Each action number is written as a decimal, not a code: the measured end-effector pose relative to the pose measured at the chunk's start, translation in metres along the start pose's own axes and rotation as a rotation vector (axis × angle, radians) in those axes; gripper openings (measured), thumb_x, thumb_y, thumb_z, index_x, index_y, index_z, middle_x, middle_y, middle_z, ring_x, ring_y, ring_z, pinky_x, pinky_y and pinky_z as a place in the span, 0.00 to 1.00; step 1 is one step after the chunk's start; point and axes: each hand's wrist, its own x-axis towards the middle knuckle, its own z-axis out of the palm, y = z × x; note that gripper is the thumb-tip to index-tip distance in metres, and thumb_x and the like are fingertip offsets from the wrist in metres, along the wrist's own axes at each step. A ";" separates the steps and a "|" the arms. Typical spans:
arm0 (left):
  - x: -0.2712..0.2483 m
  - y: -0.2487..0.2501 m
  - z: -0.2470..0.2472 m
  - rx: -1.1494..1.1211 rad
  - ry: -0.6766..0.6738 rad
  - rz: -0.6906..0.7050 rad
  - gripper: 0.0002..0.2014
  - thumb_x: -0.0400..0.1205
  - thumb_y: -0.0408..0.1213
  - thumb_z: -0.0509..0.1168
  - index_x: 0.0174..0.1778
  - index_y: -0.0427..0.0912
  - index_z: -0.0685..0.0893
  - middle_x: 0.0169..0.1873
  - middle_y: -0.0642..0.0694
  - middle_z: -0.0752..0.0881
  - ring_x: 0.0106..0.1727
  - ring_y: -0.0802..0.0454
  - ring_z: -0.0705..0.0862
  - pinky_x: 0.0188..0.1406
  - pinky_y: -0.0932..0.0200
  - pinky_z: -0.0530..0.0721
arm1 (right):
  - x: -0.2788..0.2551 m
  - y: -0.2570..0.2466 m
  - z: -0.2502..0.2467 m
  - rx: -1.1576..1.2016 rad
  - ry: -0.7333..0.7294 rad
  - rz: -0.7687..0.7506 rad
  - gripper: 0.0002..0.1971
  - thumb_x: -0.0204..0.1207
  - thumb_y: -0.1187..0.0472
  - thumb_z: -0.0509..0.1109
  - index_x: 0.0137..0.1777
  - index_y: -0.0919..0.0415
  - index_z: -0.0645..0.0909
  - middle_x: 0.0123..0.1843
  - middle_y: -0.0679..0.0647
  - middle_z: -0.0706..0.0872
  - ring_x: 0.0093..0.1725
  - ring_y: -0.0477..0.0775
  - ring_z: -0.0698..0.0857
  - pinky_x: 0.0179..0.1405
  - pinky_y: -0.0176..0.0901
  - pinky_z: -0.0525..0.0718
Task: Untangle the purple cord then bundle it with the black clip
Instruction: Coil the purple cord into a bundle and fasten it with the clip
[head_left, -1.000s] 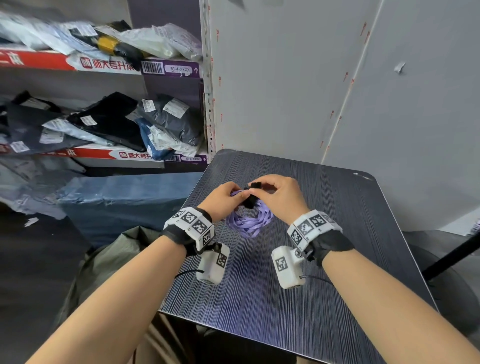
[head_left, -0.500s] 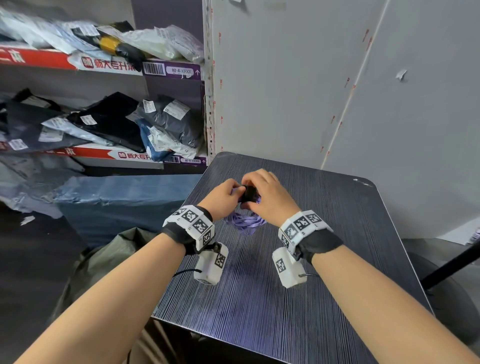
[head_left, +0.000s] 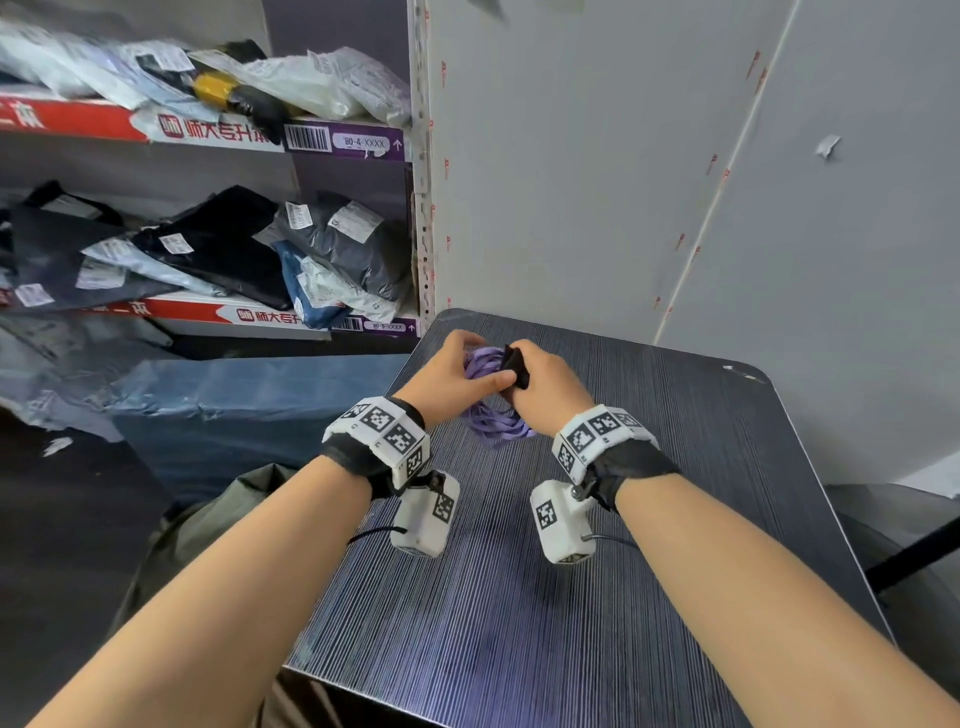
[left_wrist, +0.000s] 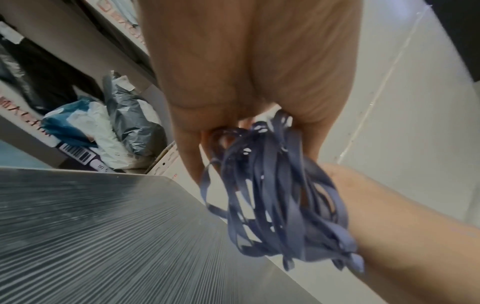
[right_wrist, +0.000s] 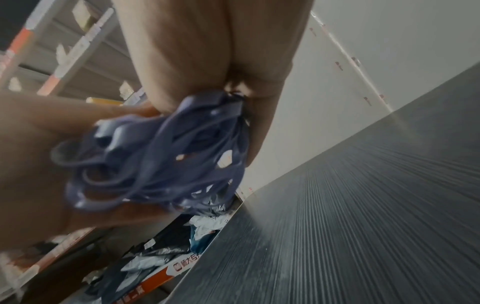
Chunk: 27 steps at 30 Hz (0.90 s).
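Note:
The purple cord (head_left: 496, 423) is gathered into a coil of flat loops and held above the dark striped table (head_left: 519, 597). My left hand (head_left: 457, 376) grips the coil's upper part, thumb across it. My right hand (head_left: 540, 387) is curled round the same spot, holding the black clip (head_left: 514, 366) against the cord. In the left wrist view the cord (left_wrist: 275, 195) hangs in loops from the fingers (left_wrist: 192, 156). In the right wrist view the bundle (right_wrist: 161, 160) is blurred between both hands, and the clip shows only as a dark sliver.
Shelves of bagged parcels (head_left: 322, 244) stand at the left, and a blue wrapped bundle (head_left: 249, 410) lies beside the table. Grey wall panels (head_left: 597, 182) rise behind the table's far edge. A dark bar (head_left: 914, 558) crosses at the right.
Both hands have carried the cord farther from me and turned it. The clip now sits on top of the coil under my right fingers, and more loops hang below.

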 end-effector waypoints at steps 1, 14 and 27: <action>0.006 -0.002 -0.002 -0.046 -0.014 -0.036 0.35 0.76 0.45 0.72 0.74 0.41 0.62 0.57 0.45 0.81 0.56 0.52 0.83 0.57 0.59 0.80 | 0.007 0.003 0.001 0.024 0.008 0.036 0.18 0.77 0.63 0.65 0.67 0.59 0.71 0.58 0.61 0.84 0.55 0.63 0.83 0.51 0.52 0.82; 0.097 -0.029 -0.007 -0.364 -0.060 -0.206 0.22 0.81 0.27 0.62 0.71 0.37 0.66 0.45 0.45 0.82 0.42 0.52 0.85 0.41 0.58 0.88 | 0.103 0.043 0.031 0.321 0.010 0.238 0.22 0.77 0.55 0.70 0.66 0.63 0.71 0.57 0.58 0.81 0.51 0.54 0.79 0.48 0.39 0.72; 0.188 -0.086 0.000 0.264 0.007 -0.210 0.18 0.81 0.31 0.59 0.67 0.33 0.69 0.54 0.32 0.82 0.55 0.36 0.82 0.51 0.51 0.78 | 0.187 0.076 0.072 0.154 -0.063 0.379 0.20 0.75 0.57 0.71 0.64 0.64 0.74 0.59 0.60 0.82 0.56 0.60 0.82 0.46 0.39 0.72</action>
